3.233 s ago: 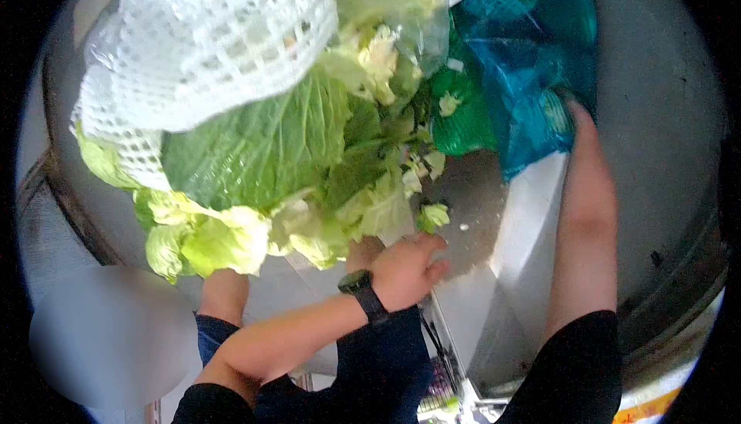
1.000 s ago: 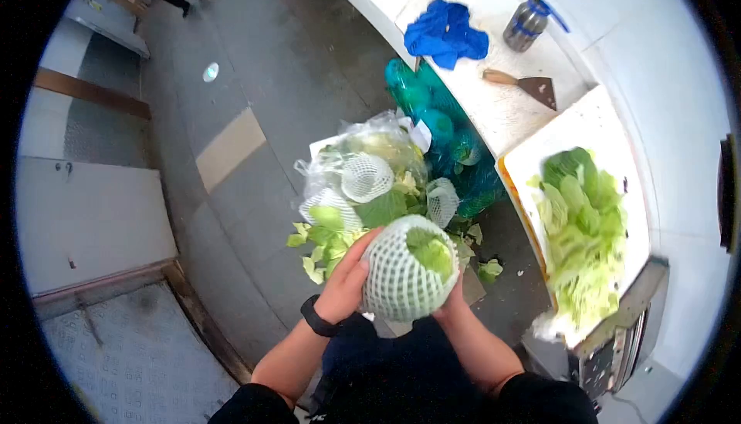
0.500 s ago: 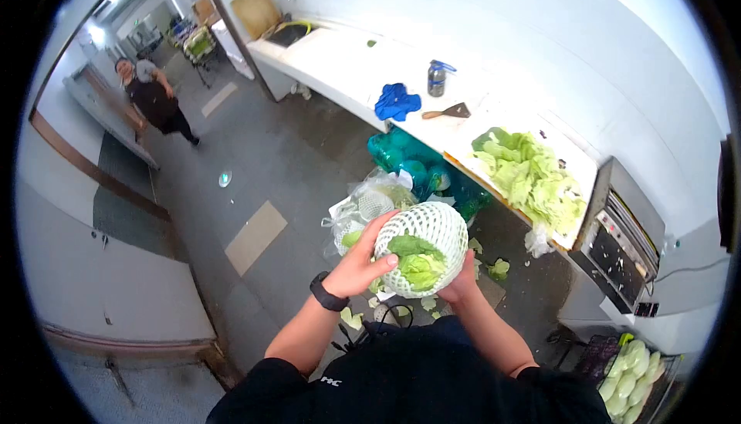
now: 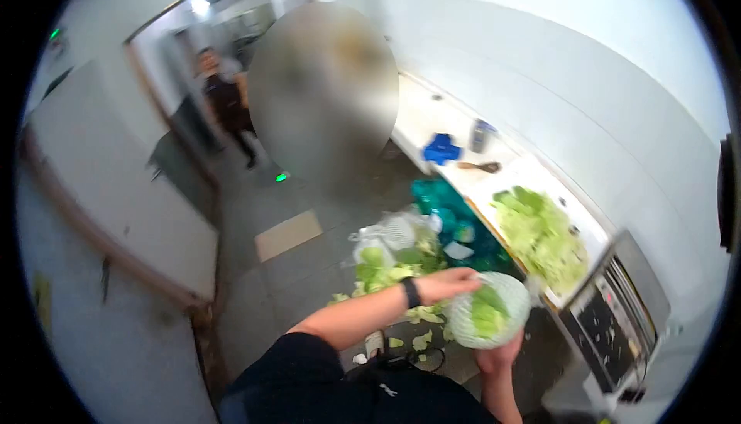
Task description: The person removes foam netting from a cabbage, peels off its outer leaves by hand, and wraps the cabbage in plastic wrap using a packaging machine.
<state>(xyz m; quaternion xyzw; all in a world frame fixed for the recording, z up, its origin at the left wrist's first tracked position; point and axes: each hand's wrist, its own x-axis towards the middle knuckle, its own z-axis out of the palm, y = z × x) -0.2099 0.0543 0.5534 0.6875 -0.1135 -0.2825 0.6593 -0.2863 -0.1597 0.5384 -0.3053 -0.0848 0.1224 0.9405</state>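
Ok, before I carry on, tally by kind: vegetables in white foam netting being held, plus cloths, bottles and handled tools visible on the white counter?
Green leafy vegetable in white foam netting: 1
Crumpled blue cloth: 1
Grey bottle with blue trim: 1
Brown-handled tool: 1
Total: 4

The cabbage is in a net, with the left hand at its upper left and the right hand beneath. To the right, the counter bears leaves; behind them lie the scraper, cloth and, right of the cloth, the bottle. Bags sit below the counter's edge. The door is at far left.
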